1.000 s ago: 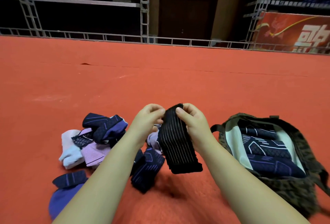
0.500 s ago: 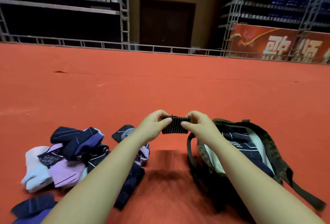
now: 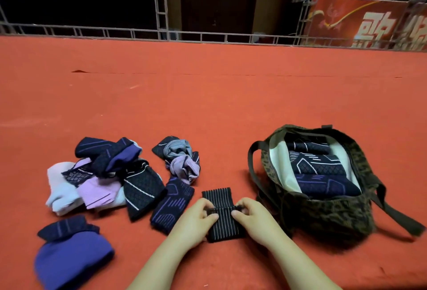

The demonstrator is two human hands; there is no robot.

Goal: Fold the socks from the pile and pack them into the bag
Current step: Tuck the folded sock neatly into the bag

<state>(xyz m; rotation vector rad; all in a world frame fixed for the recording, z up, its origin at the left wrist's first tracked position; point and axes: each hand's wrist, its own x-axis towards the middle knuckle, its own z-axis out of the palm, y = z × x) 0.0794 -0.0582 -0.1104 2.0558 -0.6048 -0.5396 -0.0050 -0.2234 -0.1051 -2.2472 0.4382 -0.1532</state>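
sock (image 3: pixel 222 217): black, white pinstripes | bag (image 3: pixel 328 218): olive camouflage | carpet (image 3: pixel 208 105): orange-red | pile (image 3: pixel 111 174): navy, lilac

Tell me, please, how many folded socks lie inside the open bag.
3 show inside the bag: a far sock, a middle sock and a near sock, all dark with pale lines, stacked from far to near. More may lie hidden beneath.
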